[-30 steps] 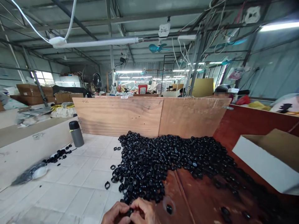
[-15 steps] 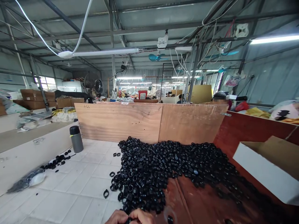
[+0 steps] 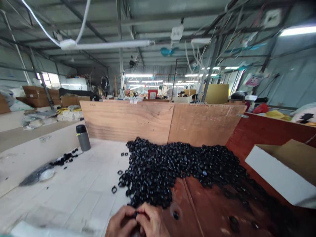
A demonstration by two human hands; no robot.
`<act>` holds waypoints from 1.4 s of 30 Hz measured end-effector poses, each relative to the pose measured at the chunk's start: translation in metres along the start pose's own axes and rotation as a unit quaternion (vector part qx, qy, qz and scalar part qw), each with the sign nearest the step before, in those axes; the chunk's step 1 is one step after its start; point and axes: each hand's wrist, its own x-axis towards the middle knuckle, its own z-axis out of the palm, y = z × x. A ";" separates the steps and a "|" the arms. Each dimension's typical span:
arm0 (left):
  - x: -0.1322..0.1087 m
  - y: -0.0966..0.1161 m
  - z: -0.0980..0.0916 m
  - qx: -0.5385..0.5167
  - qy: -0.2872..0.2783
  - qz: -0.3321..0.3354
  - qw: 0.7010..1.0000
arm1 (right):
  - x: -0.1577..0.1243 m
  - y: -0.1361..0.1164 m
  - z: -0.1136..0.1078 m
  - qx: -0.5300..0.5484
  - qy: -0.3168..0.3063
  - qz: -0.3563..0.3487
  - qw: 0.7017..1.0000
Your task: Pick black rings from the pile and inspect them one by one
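Low in the head view, my left hand (image 3: 121, 221) and my right hand (image 3: 151, 218) meet fingertip to fingertip. Pinched between them is a small black part (image 3: 135, 214), mostly covered by the fingers; its exact shape is hidden. Just beyond the hands spreads a large heap of black ring-shaped parts (image 3: 158, 174), many with an open centre. One loose black ring (image 3: 114, 189) lies left of the heap on the white surface. Another black part (image 3: 176, 215) sits to the right of my right hand on the reddish-brown board.
A grey bottle (image 3: 84, 140) with a black lid stands at the left. Near it lie a plastic bag (image 3: 37, 174) and scattered small black pieces (image 3: 64, 158). Wooden panels (image 3: 128, 121) edge the back. An open white carton (image 3: 278, 174) is at the right. People are partly visible behind the panels.
The camera view has tilted downward, so the heap sits higher and more of both hands shows. The hands still pinch the small black part together.
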 end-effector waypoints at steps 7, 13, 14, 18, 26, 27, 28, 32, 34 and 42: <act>0.001 0.016 -0.001 -0.073 -0.012 -0.088 0.993 | -0.004 -0.010 -0.012 0.105 0.026 -0.144 0.984; 0.001 0.011 0.002 -0.117 -0.014 -0.065 0.991 | -0.004 -0.013 -0.018 0.128 0.022 -0.090 0.987; 0.001 0.010 0.002 -0.116 -0.013 -0.056 0.992 | -0.004 -0.013 -0.018 0.133 0.026 -0.084 0.987; 0.001 0.010 0.003 -0.122 -0.018 -0.062 0.990 | -0.004 -0.010 -0.015 0.148 0.034 -0.051 0.987; 0.002 0.009 0.003 -0.144 -0.049 -0.104 0.983 | -0.007 0.002 -0.007 0.152 0.047 -0.024 0.987; 0.002 0.008 0.003 -0.140 -0.040 -0.083 0.986 | -0.007 0.003 -0.006 0.156 0.050 -0.015 0.986; 0.001 0.007 0.004 -0.134 -0.030 -0.059 0.989 | -0.007 0.003 -0.005 0.153 0.055 -0.008 0.987; -0.002 0.007 0.005 -0.067 -0.021 0.021 0.997 | -0.007 0.001 -0.006 0.076 0.058 -0.010 0.995; -0.003 0.008 0.005 -0.032 -0.035 0.038 0.998 | -0.008 -0.002 -0.007 0.040 0.048 -0.013 0.998; -0.002 0.005 0.005 -0.108 -0.004 -0.012 0.994 | -0.011 -0.012 -0.013 -0.015 0.026 -0.054 0.998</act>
